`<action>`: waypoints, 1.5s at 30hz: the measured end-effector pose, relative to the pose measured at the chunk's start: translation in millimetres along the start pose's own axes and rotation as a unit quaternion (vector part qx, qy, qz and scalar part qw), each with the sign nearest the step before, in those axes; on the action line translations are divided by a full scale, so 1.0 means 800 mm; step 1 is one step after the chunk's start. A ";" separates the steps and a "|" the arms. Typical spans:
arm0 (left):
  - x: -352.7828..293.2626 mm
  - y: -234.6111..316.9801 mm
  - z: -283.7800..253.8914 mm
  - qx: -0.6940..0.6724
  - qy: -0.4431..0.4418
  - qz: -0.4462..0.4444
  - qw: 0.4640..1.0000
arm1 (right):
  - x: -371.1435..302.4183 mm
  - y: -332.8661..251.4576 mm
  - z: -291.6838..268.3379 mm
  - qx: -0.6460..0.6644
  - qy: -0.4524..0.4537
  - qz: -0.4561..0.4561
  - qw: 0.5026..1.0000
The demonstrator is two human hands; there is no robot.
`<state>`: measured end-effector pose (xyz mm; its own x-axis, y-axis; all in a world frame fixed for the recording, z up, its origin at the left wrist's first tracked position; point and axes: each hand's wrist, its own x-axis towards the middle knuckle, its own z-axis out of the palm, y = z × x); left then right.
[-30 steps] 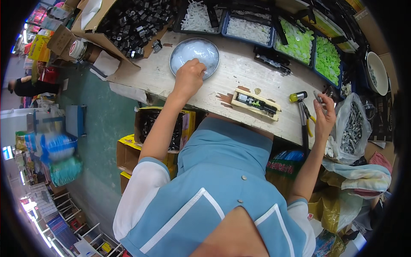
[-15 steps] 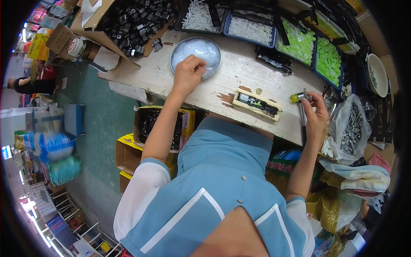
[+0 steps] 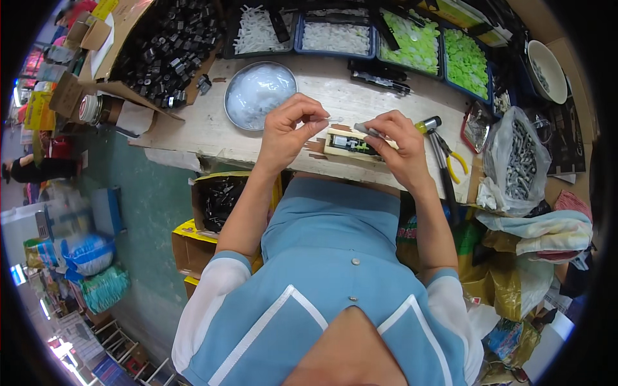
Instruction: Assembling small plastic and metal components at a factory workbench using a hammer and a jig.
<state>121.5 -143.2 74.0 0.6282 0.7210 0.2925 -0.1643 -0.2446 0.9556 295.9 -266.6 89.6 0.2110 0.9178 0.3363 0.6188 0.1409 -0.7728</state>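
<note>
1. Head view: the left hand (image 3: 288, 132) pinches a small whitish piece (image 3: 334, 119) between its fingers, near the metal dish (image 3: 226, 106).
2. The right hand (image 3: 400, 145) grips a small grey part (image 3: 365, 129), its tip close to that piece.
3. Below them, a black assembly (image 3: 347, 143) lies in a cream holder (image 3: 344, 154) on the table (image 3: 219, 143).
4. A yellow-headed hammer (image 3: 429, 125) lies right of the holder.

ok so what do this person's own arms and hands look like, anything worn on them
Both the left hand and the right hand are bare, with no gloves or wristwatch visible. The short sleeves are white and look slightly sheer, each ending around the elbow in a blue band. The forearms below are uncovered.
</note>
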 end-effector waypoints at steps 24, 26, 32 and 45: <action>-0.003 0.005 0.040 0.177 -0.074 0.163 0.968 | -0.003 0.013 -0.016 -0.009 -0.064 -0.028 0.998; -0.002 0.004 0.043 0.176 -0.088 0.154 0.968 | -0.008 0.015 -0.019 0.006 -0.066 -0.014 0.998; -0.007 -0.014 0.046 0.223 -0.076 0.091 0.968 | -0.029 0.025 -0.048 -0.021 -0.045 0.064 0.997; -0.025 -0.044 0.085 0.312 -0.051 0.046 0.948 | -0.041 0.038 -0.041 -0.158 -0.091 0.038 0.982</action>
<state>166.6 -192.9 32.3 0.7087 0.6192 0.3381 0.2393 -0.6618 0.7104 332.7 -304.9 72.8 0.1445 0.9764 0.1602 0.8171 -0.0264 -0.5758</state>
